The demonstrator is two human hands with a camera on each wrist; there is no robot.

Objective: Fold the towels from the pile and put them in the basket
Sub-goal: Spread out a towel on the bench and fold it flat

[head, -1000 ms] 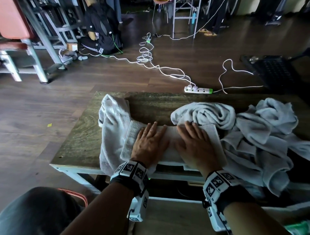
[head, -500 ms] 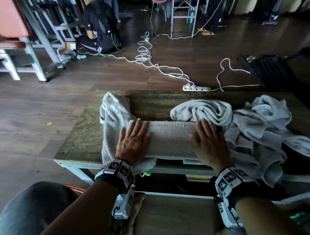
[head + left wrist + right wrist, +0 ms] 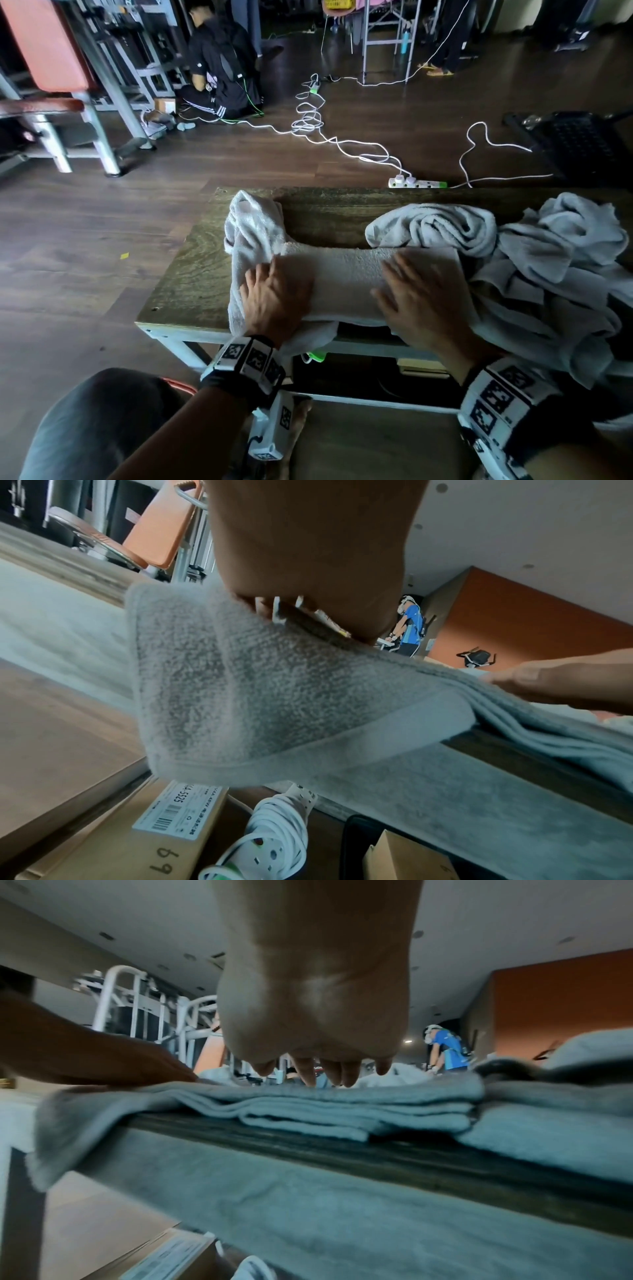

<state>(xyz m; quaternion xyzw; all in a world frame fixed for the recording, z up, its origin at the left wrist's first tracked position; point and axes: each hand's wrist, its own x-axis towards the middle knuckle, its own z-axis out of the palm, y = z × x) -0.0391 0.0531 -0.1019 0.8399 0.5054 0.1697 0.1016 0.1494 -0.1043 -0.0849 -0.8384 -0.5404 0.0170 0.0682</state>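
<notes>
A: Pressing down with both palms, you have the folded towel (image 3: 342,281) flat along the near edge of the table (image 3: 191,274). Your left hand (image 3: 274,301) lies on its left end, your right hand (image 3: 424,305) on its right end, fingers straight and spread, gripping nothing.

B: How much room is there around it?

A: Bare wood shows behind the towel and to the left. On the right it touches the pile (image 3: 548,274) of crumpled towels, which spills over the table's right side. Another loose towel (image 3: 253,233) lies under the left end and hangs off the front edge.

B: And the surface and the room?

A: You have a dark, worn, grained wooden top on a pale metal frame. Beyond it, dark plank flooring carries a white cable (image 3: 308,120) to a power strip (image 3: 416,182). The folded towel is thick terry, stacked in several even layers in the right wrist view (image 3: 342,1110).
</notes>
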